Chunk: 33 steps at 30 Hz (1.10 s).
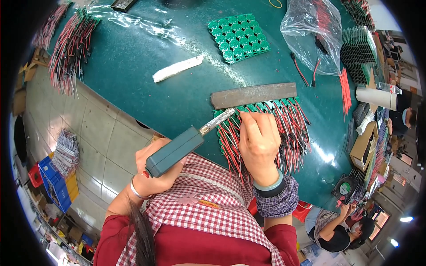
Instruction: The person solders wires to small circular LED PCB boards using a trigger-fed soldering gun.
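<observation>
dark teal-green table top (146, 53); grey-green handle and silvery shaft of the soldering iron (177, 150); dull grey-brown metal bar (254, 95); bright green round circuit boards in a row (262, 106) under it, with red, black and white wires (290, 133); a second green panel of round boards (238, 36); white wrapped stick (177, 68); clear plastic bag (310, 33) holding red and black leads; red-and-white checked apron (208, 208) over a dark red top; purple checked sleeve cuff (279, 201); pale green bangle (270, 185) on the right wrist, silver one (135, 189) on the left; pale grey floor tiles (97, 133); blue crate (53, 181).
</observation>
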Available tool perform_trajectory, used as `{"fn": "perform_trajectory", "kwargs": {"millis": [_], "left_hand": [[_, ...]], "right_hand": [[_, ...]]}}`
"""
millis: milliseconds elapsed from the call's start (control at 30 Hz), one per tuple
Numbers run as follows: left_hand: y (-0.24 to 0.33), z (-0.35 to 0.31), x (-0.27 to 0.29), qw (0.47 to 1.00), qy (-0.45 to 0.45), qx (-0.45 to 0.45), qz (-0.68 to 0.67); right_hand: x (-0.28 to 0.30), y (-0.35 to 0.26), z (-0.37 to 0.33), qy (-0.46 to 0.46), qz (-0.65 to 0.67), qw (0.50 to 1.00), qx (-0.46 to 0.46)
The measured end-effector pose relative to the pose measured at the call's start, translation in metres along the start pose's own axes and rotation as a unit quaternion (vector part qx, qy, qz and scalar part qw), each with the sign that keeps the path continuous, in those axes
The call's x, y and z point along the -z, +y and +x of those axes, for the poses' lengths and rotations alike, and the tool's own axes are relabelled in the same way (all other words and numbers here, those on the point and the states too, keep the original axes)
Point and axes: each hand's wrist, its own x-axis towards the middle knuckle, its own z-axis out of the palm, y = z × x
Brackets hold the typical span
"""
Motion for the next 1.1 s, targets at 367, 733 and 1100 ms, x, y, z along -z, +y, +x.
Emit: {"fn": "perform_trajectory", "kwargs": {"millis": [367, 733, 1100], "left_hand": [[-0.002, -0.003, 0.0, 1.0, 0.011, -0.022, 0.008], [-0.009, -0.007, -0.003, 0.997, 0.011, 0.038, -0.064], [-0.012, -0.005, -0.004, 0.996, 0.026, 0.063, -0.054]], "right_hand": [[-0.001, -0.002, 0.0, 0.004, 0.004, 1.0, -0.011], [0.015, -0.002, 0.004, -0.035, 0.026, 0.999, -0.032], [0.065, 0.15, 0.054, -0.019, -0.13, 0.99, -0.053]]}}
